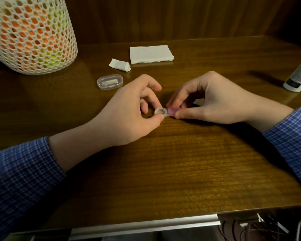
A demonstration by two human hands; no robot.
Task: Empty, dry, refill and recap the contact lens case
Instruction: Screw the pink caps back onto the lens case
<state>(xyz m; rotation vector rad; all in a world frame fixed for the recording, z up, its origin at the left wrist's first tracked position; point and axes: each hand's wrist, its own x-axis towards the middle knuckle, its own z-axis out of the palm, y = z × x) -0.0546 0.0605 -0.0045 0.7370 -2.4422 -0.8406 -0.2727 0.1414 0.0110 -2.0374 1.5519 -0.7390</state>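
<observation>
Left hand (pixel 129 110): forearm enters from lower left, wrist laid across the table, fingers curled, thumb and fingertips pinching the open well of the contact lens case (pixel 161 112). Right hand (pixel 208 100): forearm enters from the right, fingers arched, thumb and forefinger pinching the pink cap (pixel 171 111). Both forearms sleeved in blue check.

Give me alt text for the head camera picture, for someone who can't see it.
Two hands hold a small contact lens case on a wooden table: the left hand pinches its uncapped well, the right hand grips a pink cap. Behind lie folded tissues and a crumpled tissue.
</observation>
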